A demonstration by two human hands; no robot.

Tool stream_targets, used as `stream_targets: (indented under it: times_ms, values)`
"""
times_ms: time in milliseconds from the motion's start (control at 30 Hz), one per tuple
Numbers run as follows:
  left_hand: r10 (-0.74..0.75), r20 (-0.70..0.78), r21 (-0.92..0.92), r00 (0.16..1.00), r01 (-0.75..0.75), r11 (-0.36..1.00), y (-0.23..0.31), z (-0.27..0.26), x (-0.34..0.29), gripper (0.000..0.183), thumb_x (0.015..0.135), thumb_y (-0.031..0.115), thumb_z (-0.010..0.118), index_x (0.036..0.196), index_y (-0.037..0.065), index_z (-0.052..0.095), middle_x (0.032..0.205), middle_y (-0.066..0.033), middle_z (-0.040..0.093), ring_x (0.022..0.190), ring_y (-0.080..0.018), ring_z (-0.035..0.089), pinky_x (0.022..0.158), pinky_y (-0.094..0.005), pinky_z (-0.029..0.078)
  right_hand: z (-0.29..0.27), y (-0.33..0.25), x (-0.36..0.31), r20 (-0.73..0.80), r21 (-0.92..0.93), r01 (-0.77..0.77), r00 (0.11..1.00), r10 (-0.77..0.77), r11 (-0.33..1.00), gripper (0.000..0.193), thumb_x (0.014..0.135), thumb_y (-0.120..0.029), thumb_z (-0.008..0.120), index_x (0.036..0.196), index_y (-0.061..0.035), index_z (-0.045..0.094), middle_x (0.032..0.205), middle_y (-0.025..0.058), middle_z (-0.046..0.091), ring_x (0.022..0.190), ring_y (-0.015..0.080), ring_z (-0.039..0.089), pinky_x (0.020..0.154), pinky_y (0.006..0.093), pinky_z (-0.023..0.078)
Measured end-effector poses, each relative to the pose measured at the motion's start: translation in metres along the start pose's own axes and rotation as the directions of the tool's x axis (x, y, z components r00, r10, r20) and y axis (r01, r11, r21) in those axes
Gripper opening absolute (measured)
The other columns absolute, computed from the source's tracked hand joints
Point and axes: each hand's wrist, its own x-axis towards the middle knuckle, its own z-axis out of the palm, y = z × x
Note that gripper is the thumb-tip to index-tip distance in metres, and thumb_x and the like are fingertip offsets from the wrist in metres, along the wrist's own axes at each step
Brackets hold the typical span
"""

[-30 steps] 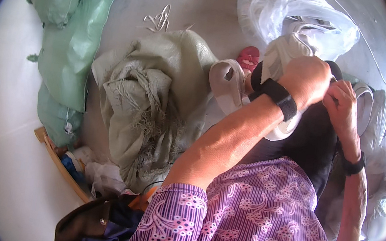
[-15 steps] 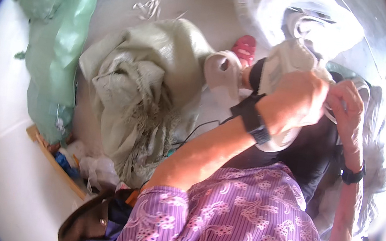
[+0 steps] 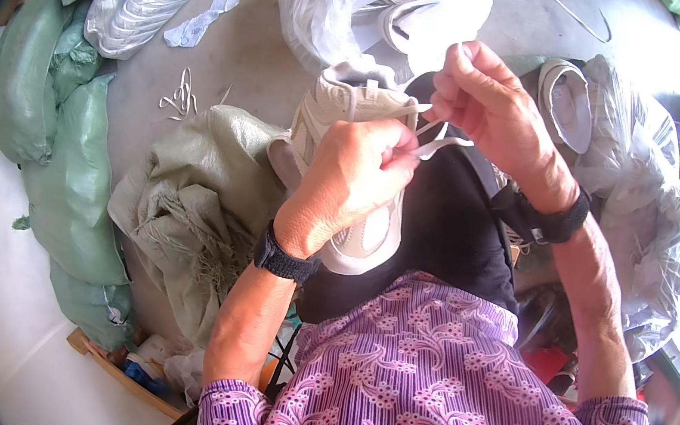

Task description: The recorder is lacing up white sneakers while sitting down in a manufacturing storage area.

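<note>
A cream sneaker (image 3: 370,247) rests on my dark-trousered lap, its toe toward me. Across its lacing area lies my left hand (image 3: 350,170), thumb and fingers pinched on a flat white shoelace (image 3: 445,145), whose loose part sticks out to the right. My right hand (image 3: 494,108) is raised just right of the shoe's opening, fingers curled together. A stretch of lace runs up to its lower fingers; the exact grip at its fingertips is too small to make out. My left hand hides much of the shoe's upper.
Beyond the sneaker lies a clear plastic bag (image 3: 316,9) with shoes in it. A pale woven sack (image 3: 186,191) and green sacks (image 3: 77,167) are at left. Loose laces (image 3: 181,94) lie on the floor. At right are another shoe (image 3: 564,105) and a white plastic bag (image 3: 659,231).
The view has shifted, bringing the sneaker and hands nearer the middle. My hands, close together before, are now farther apart, with the right one raised and white lace showing between them.
</note>
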Motion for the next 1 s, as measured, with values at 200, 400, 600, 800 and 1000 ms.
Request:
stream_targets:
  times_ms: [200, 400, 600, 800, 1000]
  values:
    - [-0.005, 0.153, -0.139, 0.988, 0.026, 0.99, 0.007, 0.008, 0.012, 0.012, 0.083, 0.012, 0.067, 0.087, 0.0, 0.066, 0.059, 0.0004, 0.052, 0.053, -0.0046, 0.042, 0.05, -0.0236, 0.038, -0.133, -0.127, -0.059, -0.179, -0.403, 0.188, 0.943, -0.279, 0.896, 0.017, 0.098, -0.017, 0.046, 0.083, -0.0088, 0.048, 0.07, -0.0044, 0.039, 0.06, 0.0052, 0.038, 0.057, 0.0186, 0.035]
    - [0.013, 0.099, -0.051, 0.995, -0.008, 0.999, -0.002, 0.016, 0.015, 0.014, 0.088, 0.016, 0.061, 0.087, 0.002, 0.063, 0.066, 0.0033, 0.056, 0.058, -0.0023, 0.048, 0.051, -0.022, 0.041, -0.146, -0.192, -0.121, -0.343, -0.567, 0.24, 0.801, -0.491, 0.788, 0.01, 0.099, -0.015, 0.047, 0.09, -0.0103, 0.048, 0.072, -0.0065, 0.037, 0.055, 0.0, 0.032, 0.05, 0.019, 0.029]
    - [-0.301, 0.107, -0.435, 0.948, 0.317, 0.843, -0.001, -0.008, 0.014, 0.017, 0.096, 0.02, 0.053, 0.101, 0.005, 0.06, 0.068, -0.0007, 0.057, 0.058, -0.0064, 0.055, 0.048, -0.0224, 0.045, -0.186, -0.122, -0.088, -0.516, -0.794, -0.042, 0.574, -0.636, 0.606, 0.021, 0.089, -0.021, 0.059, 0.106, -0.0077, 0.059, 0.077, -0.0001, 0.054, 0.063, 0.0073, 0.049, 0.057, 0.0203, 0.043]
    - [-0.297, -0.01, -0.404, 0.955, 0.268, 0.874, -0.014, -0.028, 0.031, 0.021, 0.094, 0.027, 0.057, 0.097, 0.006, 0.061, 0.065, 0.0038, 0.051, 0.045, -0.0003, 0.039, 0.038, -0.0162, 0.028, -0.06, -0.018, 0.0, 0.072, -0.996, 0.045, 0.894, -0.442, -0.071, 0.019, 0.08, -0.022, 0.067, 0.095, -0.0108, 0.067, 0.105, 0.0097, 0.063, 0.099, 0.0301, 0.06, 0.085, 0.041, 0.049]
    - [-0.282, 0.037, -0.269, 0.959, 0.282, 0.921, -0.009, -0.027, 0.049, 0.02, 0.092, 0.023, 0.06, 0.095, 0.005, 0.066, 0.063, 0.0043, 0.053, 0.047, -0.0014, 0.041, 0.042, -0.017, 0.031, -0.008, 0.007, 0.002, 0.145, -0.988, 0.15, 0.984, -0.105, 0.042, 0.018, 0.087, -0.022, 0.06, 0.089, -0.0052, 0.066, 0.09, 0.0098, 0.062, 0.086, 0.0276, 0.06, 0.077, 0.0361, 0.046]
